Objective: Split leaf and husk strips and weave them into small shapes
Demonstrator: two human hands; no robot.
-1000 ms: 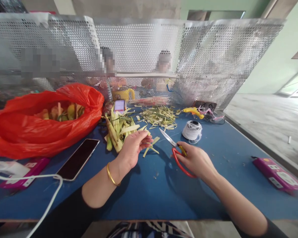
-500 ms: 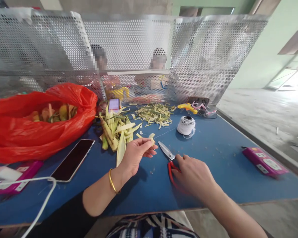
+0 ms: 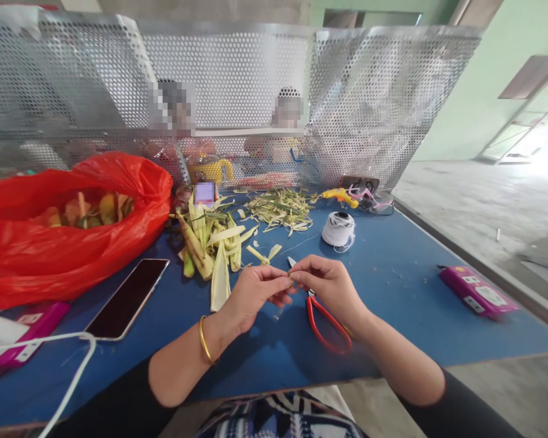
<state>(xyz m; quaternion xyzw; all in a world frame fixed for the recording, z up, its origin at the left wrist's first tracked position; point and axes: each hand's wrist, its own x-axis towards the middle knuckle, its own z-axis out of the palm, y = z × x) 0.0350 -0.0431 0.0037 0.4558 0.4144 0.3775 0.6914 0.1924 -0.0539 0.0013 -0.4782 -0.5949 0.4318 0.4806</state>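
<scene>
My left hand [image 3: 262, 292], with a gold bangle at the wrist, is closed in a pinch. Its fingertips meet those of my right hand [image 3: 326, 281], which is pinching too. Whatever lies between them is too small to make out. Just beyond my left fingers shows a small pale husk piece [image 3: 265, 260]; whether it is held or lies on the table I cannot tell. A thin white thread runs toward it from the thread spool [image 3: 338, 230]. Red-handled scissors [image 3: 327, 328] lie under my right hand, their blades partly covered.
Corn husks [image 3: 205, 243] and a heap of shredded strips [image 3: 281, 208] lie ahead. To the left are a red plastic bag [image 3: 132, 243], a phone [image 3: 126, 299] and a white cable [image 3: 84, 365]. A purple pack [image 3: 477, 293] sits right. A perforated metal screen [image 3: 237, 79] stands behind, with people beyond.
My right hand has let go of the scissors, leaving them on the table, and has come up to meet my left fingertips. My left hand has shifted slightly toward me.
</scene>
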